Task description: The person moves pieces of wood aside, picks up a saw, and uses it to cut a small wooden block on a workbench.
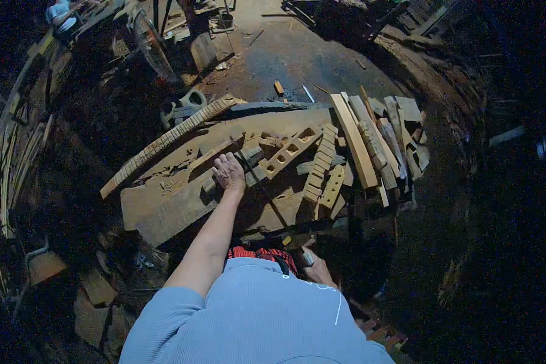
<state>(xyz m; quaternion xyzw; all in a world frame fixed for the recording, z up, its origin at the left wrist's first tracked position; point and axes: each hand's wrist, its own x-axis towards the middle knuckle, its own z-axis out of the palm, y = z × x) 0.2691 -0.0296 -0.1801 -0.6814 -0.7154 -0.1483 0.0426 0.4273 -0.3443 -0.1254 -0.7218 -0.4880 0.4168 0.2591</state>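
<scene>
My left hand (pixel 229 173) lies with bent fingers over a piece of wood (pixel 210 183) on the workbench and presses on it. Just right of that hand, a long thin dark saw blade (pixel 262 189) runs slantwise across a wooden block (pixel 256 175). In line with the blade, low in front of my body, my right hand (pixel 321 272) is closed round a pale handle (pixel 308 258). The join between handle and blade is in shadow. A yellowish wooden piece with square holes (pixel 291 151) lies beyond the blade.
The wooden workbench (pixel 164 212) carries a long notched strip (pixel 170 138), a shorter notched piece (pixel 321 161), a block with round holes (pixel 333 187) and stacked planks (pixel 355 142) at the right. Another person (pixel 62 15) is at the far upper left. Scrap wood (pixel 97 288) lies at lower left.
</scene>
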